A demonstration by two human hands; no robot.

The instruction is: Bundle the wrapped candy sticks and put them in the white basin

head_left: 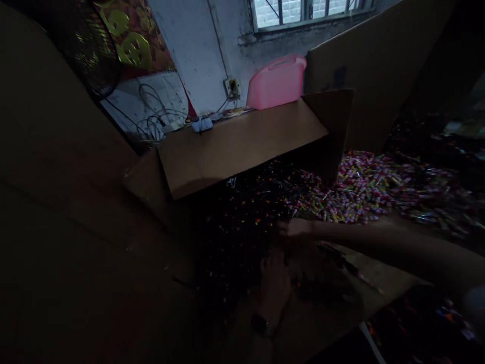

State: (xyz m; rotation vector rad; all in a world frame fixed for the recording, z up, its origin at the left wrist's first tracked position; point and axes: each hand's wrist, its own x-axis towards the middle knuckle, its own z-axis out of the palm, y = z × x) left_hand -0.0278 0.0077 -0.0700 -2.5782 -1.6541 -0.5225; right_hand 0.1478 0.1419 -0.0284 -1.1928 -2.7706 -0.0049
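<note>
The picture is very dark. My left hand (276, 280), with a watch (259, 323) on its wrist, rests at the near edge of a heap of small black pieces (235, 242) with orange and yellow specks. Its fingers look curled; whatever they may hold is lost in shadow. My right hand (296, 227) reaches in from the right, just beyond the left one, at the heap's right edge. Blur and darkness hide its fingers. A few slim dark pieces with coloured ends (358, 273) lie on the brown board (394, 280) below my right forearm.
A cardboard box flap (242, 151) overhangs the black heap. Rightward spreads a pile of small pink, white and yellow pieces (364, 187). A pink plastic container (278, 83) stands behind the flap, near a wall socket (232, 87). A fan (89, 55) is at upper left.
</note>
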